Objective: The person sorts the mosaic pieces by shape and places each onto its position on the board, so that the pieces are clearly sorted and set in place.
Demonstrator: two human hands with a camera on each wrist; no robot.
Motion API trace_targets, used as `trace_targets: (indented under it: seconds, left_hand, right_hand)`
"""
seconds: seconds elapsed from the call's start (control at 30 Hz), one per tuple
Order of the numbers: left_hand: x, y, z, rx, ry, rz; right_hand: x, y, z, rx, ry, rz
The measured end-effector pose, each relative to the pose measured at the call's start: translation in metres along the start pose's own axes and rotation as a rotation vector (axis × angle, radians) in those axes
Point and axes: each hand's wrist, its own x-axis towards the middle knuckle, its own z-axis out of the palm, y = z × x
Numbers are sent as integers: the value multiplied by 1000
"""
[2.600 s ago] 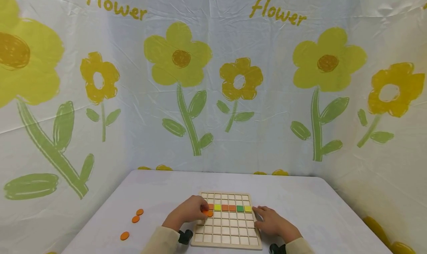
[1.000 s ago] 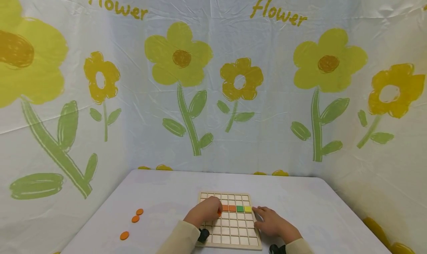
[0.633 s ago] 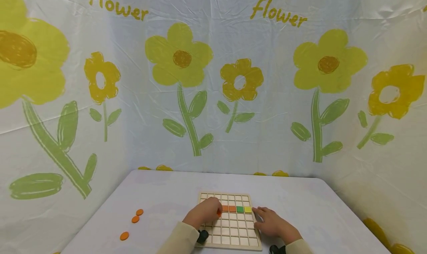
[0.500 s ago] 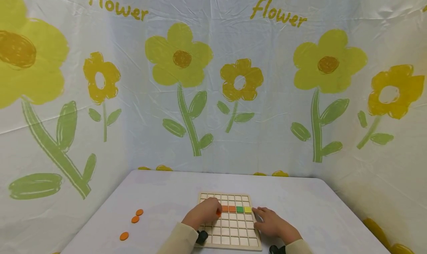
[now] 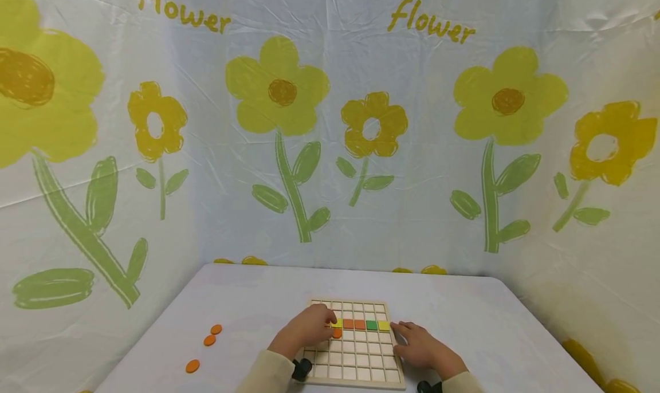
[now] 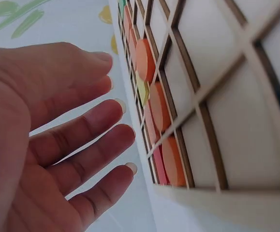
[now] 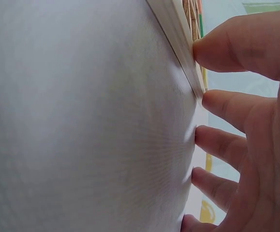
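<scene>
A wooden grid board lies on the table with a row of coloured square tiles across it. Just below the yellow tile an orange disc sits in a cell. Three orange discs stand in neighbouring cells in the left wrist view, the middle disc beside an orange tile. My left hand hovers over the board's left side, fingers apart and holding nothing. At the right edge, my right hand touches the board's frame with thumb and forefinger; its other fingertips rest on the table.
Three loose orange discs lie on the white table left of the board: a far disc, a close neighbour disc and a nearer disc. A flower-printed cloth hangs behind and at both sides.
My left hand carried an orange disc rightward to below the yellow tile. Now it has let the disc go and drawn back left. My right hand stays at the board's edge.
</scene>
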Motion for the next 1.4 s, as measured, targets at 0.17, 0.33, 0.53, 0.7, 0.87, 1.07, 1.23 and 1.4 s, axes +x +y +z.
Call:
trace_targets:
  seconds: [0.17, 0.33, 0.53, 0.7, 0.87, 1.07, 1.23, 1.4]
  left_hand:
    - [-14, -7, -5, -33, 52, 16]
    - [-27, -15, -7, -80, 63, 16]
    - [-39, -17, -19, -105, 94, 14]
    - [-45, -22, -27, -84, 92, -33]
    - [-47, -28, -30, -53, 92, -90]
    - [-53, -34, -30, -50, 104, -98]
    - [-60, -40, -35, -33, 111, -124]
    - [-70, -49, -42, -44, 120, -161]
  right_hand:
    - [-2, 1, 2, 18, -11, -2]
    - [-7, 2, 6, 25, -25, -17]
    - [-7, 3, 7, 20, -19, -24]
    - [-3, 2, 5, 17, -28, 3]
    - [-2, 0, 4, 16, -19, 25]
    - [-1, -1, 4, 12, -5, 10]
    - [0, -1, 3, 3, -9, 14]
    - [0, 0, 1, -2, -3, 1]
